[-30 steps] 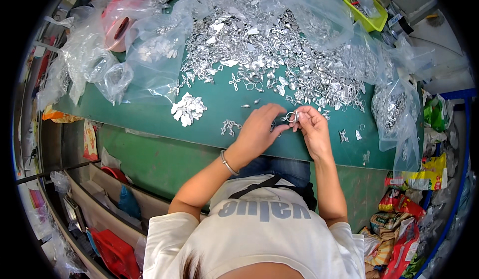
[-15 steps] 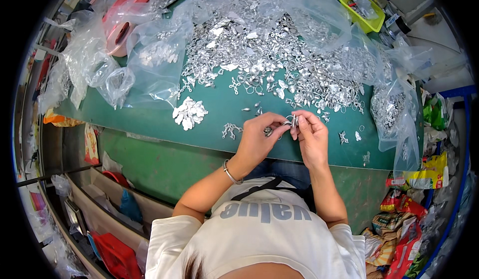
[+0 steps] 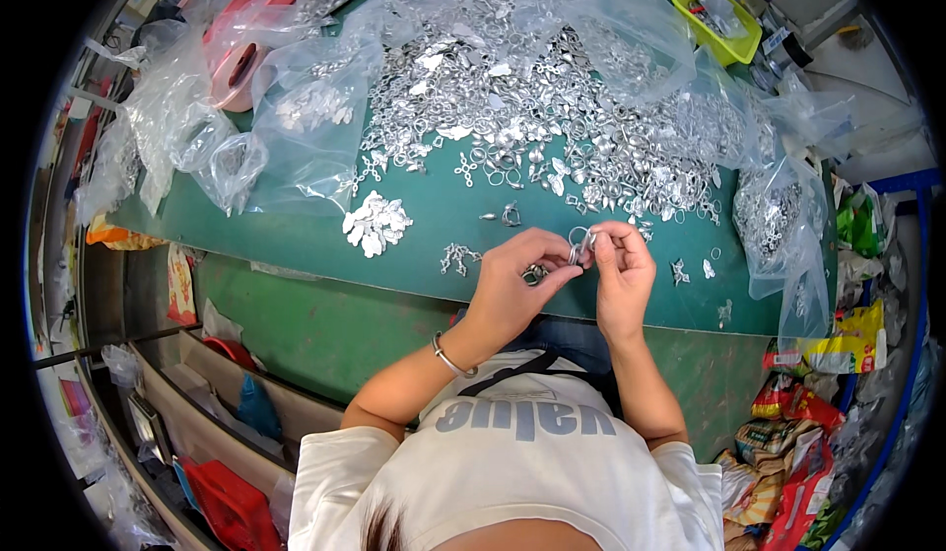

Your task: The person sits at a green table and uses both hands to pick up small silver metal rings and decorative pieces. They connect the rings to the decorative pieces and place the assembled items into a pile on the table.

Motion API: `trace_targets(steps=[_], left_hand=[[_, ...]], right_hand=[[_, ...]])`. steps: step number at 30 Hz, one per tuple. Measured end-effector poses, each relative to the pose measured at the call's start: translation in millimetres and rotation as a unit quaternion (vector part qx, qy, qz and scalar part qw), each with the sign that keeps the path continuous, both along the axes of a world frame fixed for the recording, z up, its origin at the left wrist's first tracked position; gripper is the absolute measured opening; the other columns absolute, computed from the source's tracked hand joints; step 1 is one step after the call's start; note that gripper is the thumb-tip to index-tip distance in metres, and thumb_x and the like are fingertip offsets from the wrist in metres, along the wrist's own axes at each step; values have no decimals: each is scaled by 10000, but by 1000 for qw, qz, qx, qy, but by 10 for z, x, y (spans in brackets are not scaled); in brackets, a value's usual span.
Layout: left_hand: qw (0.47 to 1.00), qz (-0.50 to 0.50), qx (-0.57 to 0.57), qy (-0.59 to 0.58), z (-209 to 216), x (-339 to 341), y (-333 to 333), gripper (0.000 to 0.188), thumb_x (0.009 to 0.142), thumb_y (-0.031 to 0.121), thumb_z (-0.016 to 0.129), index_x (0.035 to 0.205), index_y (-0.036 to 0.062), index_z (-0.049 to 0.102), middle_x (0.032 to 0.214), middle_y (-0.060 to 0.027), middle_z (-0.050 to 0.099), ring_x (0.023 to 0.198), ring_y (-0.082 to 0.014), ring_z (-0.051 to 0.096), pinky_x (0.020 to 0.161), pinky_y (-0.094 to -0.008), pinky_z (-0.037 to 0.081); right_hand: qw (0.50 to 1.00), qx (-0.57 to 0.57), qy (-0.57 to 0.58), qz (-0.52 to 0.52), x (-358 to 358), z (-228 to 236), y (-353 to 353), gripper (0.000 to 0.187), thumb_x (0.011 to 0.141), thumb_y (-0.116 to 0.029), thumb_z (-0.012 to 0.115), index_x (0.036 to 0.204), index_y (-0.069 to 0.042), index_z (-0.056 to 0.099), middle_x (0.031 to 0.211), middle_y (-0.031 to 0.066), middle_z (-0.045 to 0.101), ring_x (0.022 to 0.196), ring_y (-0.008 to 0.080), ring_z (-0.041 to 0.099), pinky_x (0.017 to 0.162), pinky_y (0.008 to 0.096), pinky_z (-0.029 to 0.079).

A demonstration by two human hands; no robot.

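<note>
A small metal ring (image 3: pixel 577 240) was pinched between the fingers of the left hand (image 3: pixel 514 285) and right hand (image 3: pixel 621 273) above the table (image 3: pixel 434 218). It was judged light, stiff and slippery, best gripped by its rim.

Tabletop (image 3: pixel 434 216): green, flat.
Far middle: a wide heap of small silver metal pieces (image 3: pixel 552 127) on clear plastic sheeting (image 3: pixel 631 38).
Left: crumpled clear bags (image 3: pixel 187 137) holding more silver pieces.
Right edge: another clear bag (image 3: pixel 778 216) of silver parts.
Near middle: a small pile of pale leaf-shaped pieces (image 3: pixel 374 224); scattered rings and charms (image 3: pixel 458 255).
Far right: a yellow-green tray (image 3: pixel 716 21).
</note>
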State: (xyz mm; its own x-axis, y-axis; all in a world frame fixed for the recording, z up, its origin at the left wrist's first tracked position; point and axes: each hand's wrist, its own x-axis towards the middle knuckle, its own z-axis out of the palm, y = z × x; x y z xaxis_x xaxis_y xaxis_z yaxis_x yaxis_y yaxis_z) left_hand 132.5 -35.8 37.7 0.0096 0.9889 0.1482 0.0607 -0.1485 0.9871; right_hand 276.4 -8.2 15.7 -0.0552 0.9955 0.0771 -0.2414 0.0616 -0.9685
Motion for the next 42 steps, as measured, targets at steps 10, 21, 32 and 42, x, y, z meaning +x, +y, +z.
trace_targets(steps=[10, 21, 32, 42], left_hand=[[957, -25, -143, -251, -46, -46, 18, 155, 867, -4, 628, 1015, -40, 600, 915, -56, 640, 809, -104, 620, 710, -221, 509], [940, -16, -167, -296, -52, 8, -16, 163, 856, -3, 641, 1011, -48, 614, 929, -77, 651, 790, -106, 620, 694, -235, 521], [897, -4, -231, -378, -38, -28, 9, 165, 891, 57, 612, 1028, -36, 615, 861, -60, 637, 739, -107, 589, 702, -257, 516], [867, -45, -243, -432, 120, -133, 51, 170, 892, 52, 572, 1026, -43, 619, 834, -61, 623, 697, -100, 557, 670, -266, 507]], right_hand=[[906, 296, -288, -92, -34, 167, -8, 35, 856, 58, 585, 888, 44, 588, 860, 115, 614, 701, 152, 584, 610, 270, 484], [958, 186, -184, -120, -154, 75, -18, 76, 844, 68, 604, 909, 43, 574, 869, 138, 615, 689, 174, 598, 615, 271, 494], [914, 328, -239, -4, -18, 111, 118, 162, 807, 102, 607, 936, 24, 548, 909, 162, 627, 784, 260, 624, 725, 330, 523], [946, 155, -214, 187, 135, 322, 201, 142, 818, 78, 609, 917, 16, 527, 1053, 136, 611, 788, 204, 606, 712, 295, 508]])
